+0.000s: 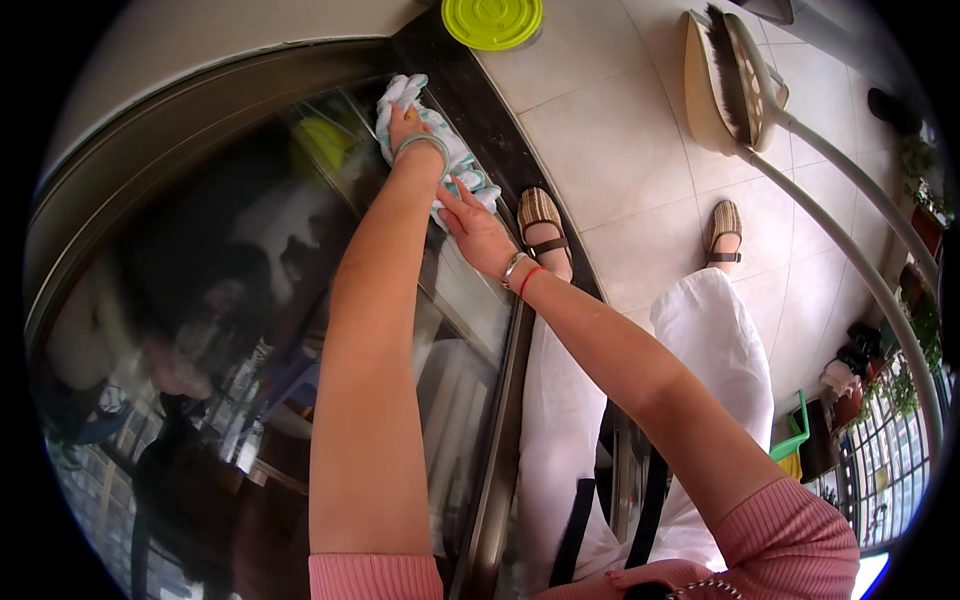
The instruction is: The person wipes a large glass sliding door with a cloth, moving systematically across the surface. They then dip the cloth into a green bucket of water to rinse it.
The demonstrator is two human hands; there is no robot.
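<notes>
A white cloth with green markings [458, 150] lies bunched along the lower edge of a dark-framed glass door panel [240, 330]. My left hand [407, 127], a pale green bangle at its wrist, is closed on the cloth's upper end; folds cover some of its fingers. Close below it, my right hand [478, 236] has its fingers on the cloth's lower end, pinching into the folds, with part of the grip hidden. This wrist wears a silver bracelet and a red string. Both arms reach forward across the glass, which mirrors the surroundings.
A dark sill [465, 90] borders the pale tiled floor [610, 130]. On the floor are a yellow-green round lid [492, 20] and a long-handled broom [748, 85] with a dustpan [700, 95]. My sandalled feet stand at the sill and farther right. Plants and a green plastic item [795, 435] are at right.
</notes>
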